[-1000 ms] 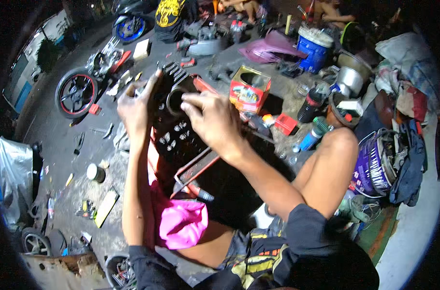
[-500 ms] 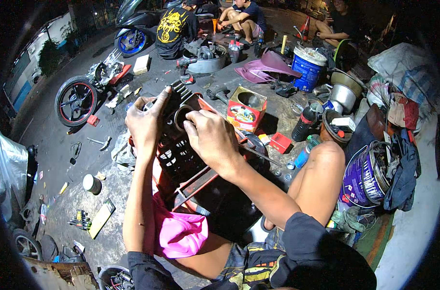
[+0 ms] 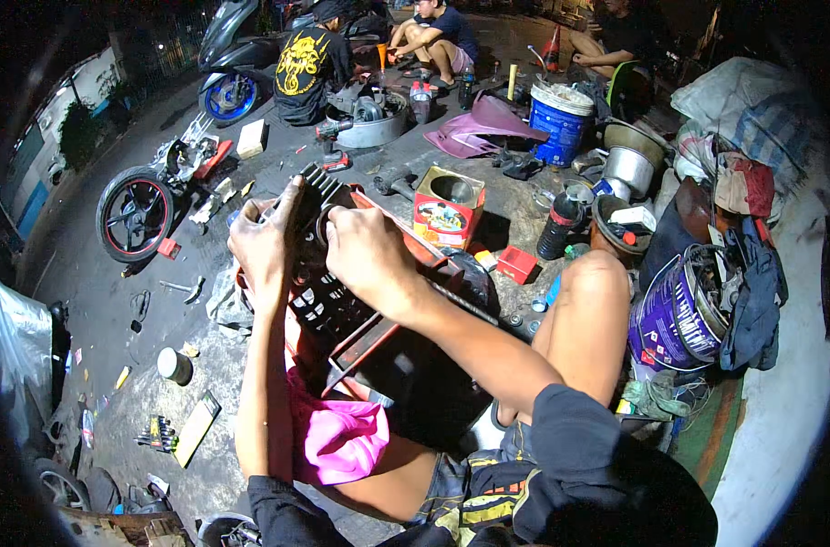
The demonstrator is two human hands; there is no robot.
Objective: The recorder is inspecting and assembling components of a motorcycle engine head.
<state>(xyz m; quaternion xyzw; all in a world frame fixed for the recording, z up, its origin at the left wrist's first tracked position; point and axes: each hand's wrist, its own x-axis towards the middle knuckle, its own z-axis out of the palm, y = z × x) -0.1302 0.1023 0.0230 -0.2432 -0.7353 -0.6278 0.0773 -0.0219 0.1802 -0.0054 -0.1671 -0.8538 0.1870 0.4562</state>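
Note:
In front of me, above a red-edged tool tray, my two hands hold a dark finned engine cylinder. My left hand is wrapped round its left side, thumb pointing up along the fins. Curled fingers of my right hand press at the rim of the round bore, which they mostly cover; whether they pinch a smaller part there I cannot make out. Below the hands sits a black grid-sided crate. A bright pink cloth lies over my left thigh.
Just beyond my right hand stand a red-yellow box and a small red box. Buckets, blue and purple, are to the right. A loose wheel and white can lie left. Several people sit at the back.
My right hand has moved left, closer to my left hand, and now covers most of the round bore that showed before. The whole view has shifted slightly.

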